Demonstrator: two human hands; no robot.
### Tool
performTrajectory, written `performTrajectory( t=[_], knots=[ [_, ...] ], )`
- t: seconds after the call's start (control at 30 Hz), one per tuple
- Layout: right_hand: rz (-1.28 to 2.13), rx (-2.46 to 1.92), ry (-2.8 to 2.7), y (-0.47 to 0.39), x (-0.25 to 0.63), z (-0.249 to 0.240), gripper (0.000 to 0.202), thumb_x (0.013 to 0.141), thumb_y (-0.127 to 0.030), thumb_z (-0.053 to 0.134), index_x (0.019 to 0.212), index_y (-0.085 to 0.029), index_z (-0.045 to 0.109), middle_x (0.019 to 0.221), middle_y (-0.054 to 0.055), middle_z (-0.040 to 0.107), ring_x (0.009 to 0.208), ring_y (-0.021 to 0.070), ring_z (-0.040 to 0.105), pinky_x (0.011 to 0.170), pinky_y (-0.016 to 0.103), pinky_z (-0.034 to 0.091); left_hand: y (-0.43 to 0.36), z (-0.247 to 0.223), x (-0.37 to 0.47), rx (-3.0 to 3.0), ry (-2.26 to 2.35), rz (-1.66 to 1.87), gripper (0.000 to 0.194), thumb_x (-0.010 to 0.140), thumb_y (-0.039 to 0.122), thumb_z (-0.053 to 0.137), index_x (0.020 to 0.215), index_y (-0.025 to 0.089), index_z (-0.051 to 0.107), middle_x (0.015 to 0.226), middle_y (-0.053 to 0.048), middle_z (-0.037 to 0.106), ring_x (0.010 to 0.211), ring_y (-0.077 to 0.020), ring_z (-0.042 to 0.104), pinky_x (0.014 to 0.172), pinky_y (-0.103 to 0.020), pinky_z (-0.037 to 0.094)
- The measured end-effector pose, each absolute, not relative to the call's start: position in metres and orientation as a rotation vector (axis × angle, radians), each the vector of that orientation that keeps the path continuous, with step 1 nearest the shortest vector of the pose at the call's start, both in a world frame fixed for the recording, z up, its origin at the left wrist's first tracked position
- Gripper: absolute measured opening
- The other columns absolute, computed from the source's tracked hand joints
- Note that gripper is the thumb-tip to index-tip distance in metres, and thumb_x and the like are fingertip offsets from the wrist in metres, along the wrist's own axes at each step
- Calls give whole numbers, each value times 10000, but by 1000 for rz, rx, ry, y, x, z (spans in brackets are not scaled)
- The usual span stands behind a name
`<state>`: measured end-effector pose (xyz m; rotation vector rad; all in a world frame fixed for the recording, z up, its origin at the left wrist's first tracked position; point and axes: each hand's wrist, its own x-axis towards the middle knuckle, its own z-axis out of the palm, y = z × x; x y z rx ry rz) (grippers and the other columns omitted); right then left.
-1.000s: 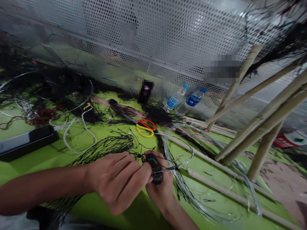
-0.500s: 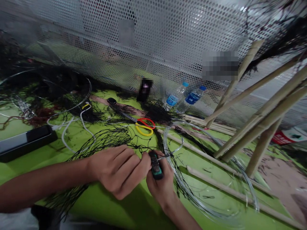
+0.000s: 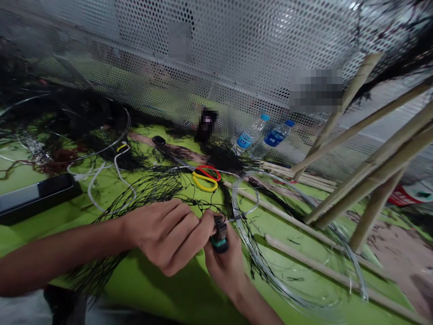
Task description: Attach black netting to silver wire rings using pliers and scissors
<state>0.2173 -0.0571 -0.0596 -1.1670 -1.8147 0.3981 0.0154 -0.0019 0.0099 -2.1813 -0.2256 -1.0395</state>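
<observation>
In the head view, my right hand (image 3: 227, 257) is wrapped around dark-and-teal pliers (image 3: 219, 241), seen nearly end-on. A thin metal wire (image 3: 233, 220) runs from their head to the right. My left hand (image 3: 172, 237) is closed, its thumb and forefinger pinched against the pliers' left side. Black netting (image 3: 152, 187) passes behind the left hand, its strands reaching those fingertips; the exact grip is hidden. Just beyond the hands lie scissors (image 3: 205, 178) with one red and one yellow handle loop. A coil of clear line or wire (image 3: 252, 246) lies right of my right hand.
Bamboo poles (image 3: 365, 180) lean at the right, and thinner sticks (image 3: 311, 262) lie on the green surface (image 3: 142, 289). Two water bottles (image 3: 245, 137) stand by the perforated metal panel (image 3: 230, 45). At the left are a black box-like device (image 3: 37, 198) and a white cable (image 3: 91, 189).
The pliers have tilted in my right hand, and less of their upper part shows beside my left fingers. Both hands stay together in nearly the same place.
</observation>
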Motion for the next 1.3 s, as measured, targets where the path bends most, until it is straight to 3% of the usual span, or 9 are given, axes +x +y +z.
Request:
performTrajectory(
  t=[0.3, 0.47, 0.63, 0.8, 0.9, 1.1, 1.3],
  knots=[
    [366, -1213, -1752, -58, 218, -73, 221, 905, -177, 616, 1105, -268, 594, 928, 4, 742, 748, 169, 698, 687, 269, 585, -2, 4, 17, -2213, -228, -1062, 231, 974, 249, 656, 827, 83, 720, 680, -65, 682, 520, -156, 595, 429, -313, 492],
    [324, -1223, -1737, -55, 217, -73, 211, 872, -156, 629, 1054, -260, 606, 846, -8, 712, 679, 161, 655, 636, 263, 554, -2, 5, 22, -2233, -310, -1152, 121, 983, 105, 608, 923, 60, 704, 677, -37, 706, 550, -151, 644, 491, -301, 535],
    [326, -1208, -1756, -54, 218, -73, 129, 923, -189, 638, 1034, -253, 627, 800, 3, 708, 659, 169, 665, 576, 259, 541, -6, 2, 26, -2322, -494, -1311, 128, 1051, 130, 568, 1032, 52, 668, 706, -15, 720, 593, -131, 667, 574, -295, 546],
    [295, -1191, -1754, -49, 224, -78, 346, 888, -143, 631, 1212, -263, 624, 1082, 76, 769, 984, 237, 756, 852, 364, 631, -12, 4, 29, -2421, -583, -1386, 177, 1086, 149, 517, 995, 95, 659, 737, -7, 742, 628, -113, 703, 614, -273, 540],
    [293, -1177, -1763, -48, 225, -79, 412, 882, -127, 620, 1262, -284, 608, 1162, 70, 765, 1049, 230, 755, 931, 377, 628, -14, 7, 29, -2452, -597, -1399, 186, 1092, 156, 500, 998, 100, 650, 769, -16, 761, 682, -114, 739, 656, -253, 556],
    [283, -1194, -1751, -48, 224, -80, 385, 867, -138, 630, 1230, -264, 626, 1144, 86, 768, 1041, 247, 758, 920, 392, 634, -18, 6, 31, -2534, -668, -1385, 214, 1104, 162, 442, 991, 132, 621, 739, -3, 746, 644, -111, 728, 626, -235, 542],
    [284, -1212, -1743, -53, 225, -76, 328, 851, -127, 626, 1156, -249, 631, 1059, 80, 776, 920, 239, 756, 807, 367, 638, -19, 5, 30, -2503, -681, -1321, 190, 1097, 186, 452, 1041, 119, 621, 799, -27, 775, 708, -136, 756, 631, -266, 575]
  ],
)
